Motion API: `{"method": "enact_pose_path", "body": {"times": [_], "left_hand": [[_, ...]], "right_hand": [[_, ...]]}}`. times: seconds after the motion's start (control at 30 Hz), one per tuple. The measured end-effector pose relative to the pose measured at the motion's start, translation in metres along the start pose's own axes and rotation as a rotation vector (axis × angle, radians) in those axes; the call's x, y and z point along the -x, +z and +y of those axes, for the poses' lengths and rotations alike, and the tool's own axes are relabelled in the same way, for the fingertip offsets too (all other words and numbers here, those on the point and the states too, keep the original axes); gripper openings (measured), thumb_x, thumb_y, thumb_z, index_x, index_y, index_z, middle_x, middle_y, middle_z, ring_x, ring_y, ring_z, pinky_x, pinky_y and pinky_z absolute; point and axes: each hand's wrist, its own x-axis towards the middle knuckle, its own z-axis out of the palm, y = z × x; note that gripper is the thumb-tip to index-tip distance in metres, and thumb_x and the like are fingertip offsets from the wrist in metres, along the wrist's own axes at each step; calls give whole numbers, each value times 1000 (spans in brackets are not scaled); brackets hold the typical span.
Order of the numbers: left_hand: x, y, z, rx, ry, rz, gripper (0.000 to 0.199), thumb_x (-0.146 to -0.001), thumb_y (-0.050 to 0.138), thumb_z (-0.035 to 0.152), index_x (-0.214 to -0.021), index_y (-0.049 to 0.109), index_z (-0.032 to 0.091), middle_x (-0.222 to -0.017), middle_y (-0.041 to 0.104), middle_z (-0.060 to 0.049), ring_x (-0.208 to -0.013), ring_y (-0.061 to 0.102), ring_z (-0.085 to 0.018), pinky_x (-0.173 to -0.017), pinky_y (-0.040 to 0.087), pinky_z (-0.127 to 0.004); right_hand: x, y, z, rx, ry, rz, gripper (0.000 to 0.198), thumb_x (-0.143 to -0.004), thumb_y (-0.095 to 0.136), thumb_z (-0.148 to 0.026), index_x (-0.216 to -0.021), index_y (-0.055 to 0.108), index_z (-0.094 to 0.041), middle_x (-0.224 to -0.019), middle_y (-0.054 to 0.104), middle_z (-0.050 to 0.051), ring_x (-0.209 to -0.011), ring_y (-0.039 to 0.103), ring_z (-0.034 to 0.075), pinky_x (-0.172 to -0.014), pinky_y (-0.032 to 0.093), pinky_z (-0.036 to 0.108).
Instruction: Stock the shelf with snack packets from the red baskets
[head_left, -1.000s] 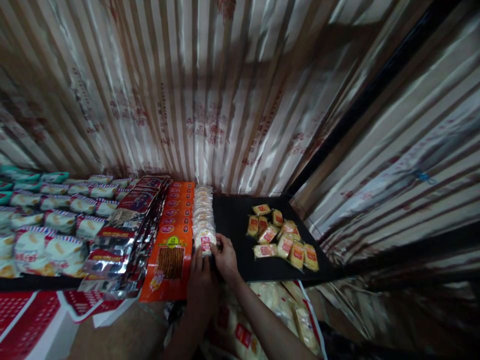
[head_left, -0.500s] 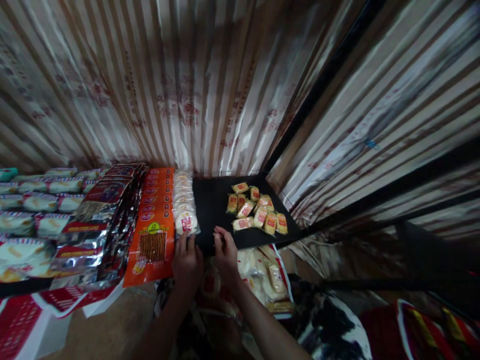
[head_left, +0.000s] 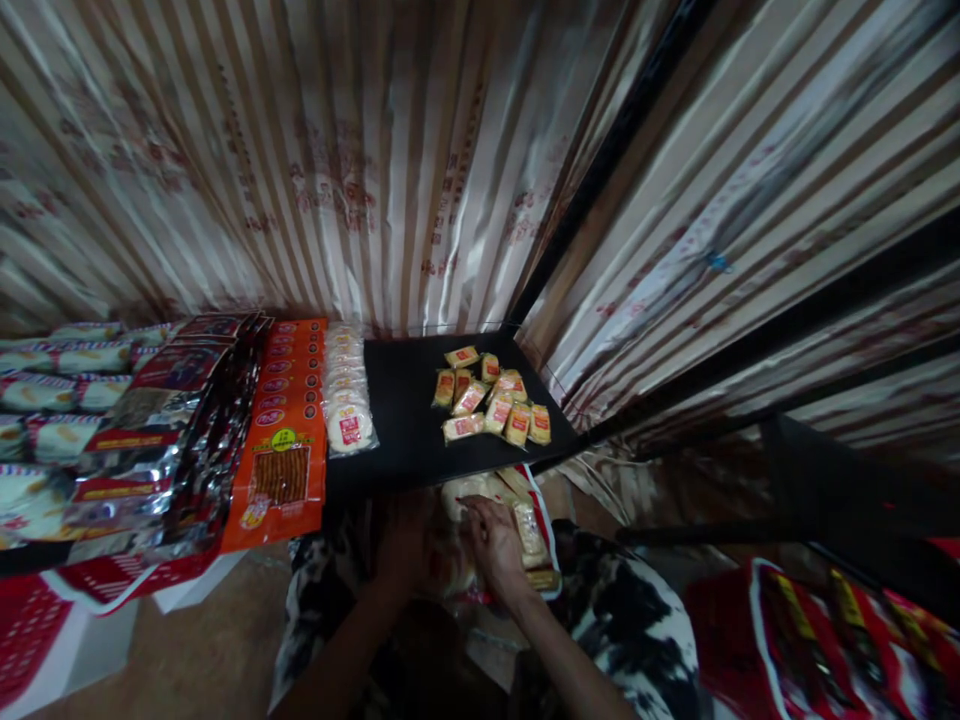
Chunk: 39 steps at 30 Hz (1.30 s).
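Over a basket [head_left: 553, 560] of wrapped snacks below the shelf edge, my right hand [head_left: 495, 545] has its fingers curled in among pale round wrapped crackers [head_left: 457, 490]; whatever they grip is hidden. My left hand [head_left: 405, 545] is low in the shadow at the basket's left side, its fingers too dark to read. On the black shelf [head_left: 397, 400] above, a row of round white wrapped crackers [head_left: 349, 425] overlaps front to back. To the right on that shelf lies a loose group of small yellow wrapped snacks [head_left: 499, 410].
Left of the cracker row lie an orange snack packet [head_left: 277, 450], a stack of dark silvery packets [head_left: 150, 440] and rows of white-wrapped rolls [head_left: 75, 400]. A striped curtain [head_left: 360, 180] hangs behind. Red baskets stand low left [head_left: 30, 630] and low right [head_left: 727, 630].
Both hands have dropped from the shelf's front edge to the basket beneath. My left hand has come away from the front cracker of the row. The view has shifted slightly right.
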Motion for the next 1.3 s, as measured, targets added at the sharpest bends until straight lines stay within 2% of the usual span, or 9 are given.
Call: {"method": "enact_pose_path", "body": {"times": [0.13, 0.27, 0.4, 0.53, 0.73, 0.8, 0.93, 1.1, 1.3], "left_hand": [[-9, 6, 10, -75, -95, 127, 54, -80, 44, 13, -133, 45, 24, -136, 46, -13, -128, 38, -31, -101, 35, -49], [-15, 11, 15, -183, -176, 171, 46, -84, 40, 12, -126, 52, 25, -120, 56, -16, -112, 51, -31, -90, 43, -47], [-12, 11, 10, -192, -124, 199, 40, -83, 44, 14, -118, 59, 27, -117, 58, -12, -108, 53, -28, -88, 45, -41], [1, 6, 2, -141, -57, 210, 34, -82, 48, 15, -111, 63, 24, -115, 61, -9, -109, 53, -24, -96, 41, -38], [19, -5, -5, -38, 26, 274, 29, -80, 49, 15, -103, 66, 22, -101, 68, -7, -98, 60, -22, -93, 42, -35], [23, -11, -3, 48, 4, 298, 28, -80, 49, 16, -102, 65, 22, -100, 68, -7, -97, 61, -21, -90, 44, -34], [29, -26, 5, 394, -173, 358, 26, -83, 42, 26, -95, 65, 20, -96, 69, -7, -92, 62, -20, -84, 47, -34], [26, -47, 5, 858, -269, 349, 25, -72, 53, 41, -74, 66, 20, -79, 71, -5, -81, 64, -22, -77, 49, -33], [31, -79, 6, 1175, -303, 262, 43, -66, 60, 51, -84, 66, 13, -79, 71, -7, -73, 65, -20, -66, 50, -30]], "right_hand": [[-1, 18, -12, 19, -3, -104, 29, -81, 39, -14, -89, 67, -17, -93, 69, 10, -90, 60, 21, -84, 46, 34], [0, 29, -19, -18, 36, -158, 30, -78, 40, -12, -86, 68, -18, -87, 69, 8, -87, 60, 19, -83, 46, 31], [0, 30, -19, -106, 68, -170, 28, -79, 42, -17, -84, 69, -20, -86, 70, 7, -85, 62, 19, -83, 47, 33], [3, 30, -15, -224, 215, -113, 28, -80, 44, -26, -90, 69, -18, -91, 71, 9, -84, 64, 21, -79, 50, 34], [3, 28, -15, -295, 372, -87, 25, -77, 50, -33, -90, 68, -22, -90, 72, 6, -83, 67, 22, -76, 51, 35], [0, 27, -19, -357, 387, -92, 26, -75, 52, -31, -94, 67, -22, -92, 72, 5, -87, 67, 22, -79, 51, 35], [-3, 21, -29, -546, 324, -104, 31, -72, 56, -32, -100, 65, -22, -98, 71, 4, -93, 65, 20, -85, 50, 35], [-5, -1, -51, -682, 301, -212, 32, -65, 65, -41, -89, 67, -21, -85, 71, 2, -78, 64, 20, -73, 52, 34], [-12, -18, -72, -871, 370, -276, 38, -60, 68, -52, -79, 62, -20, -75, 69, 2, -71, 64, 20, -67, 51, 32]]}}
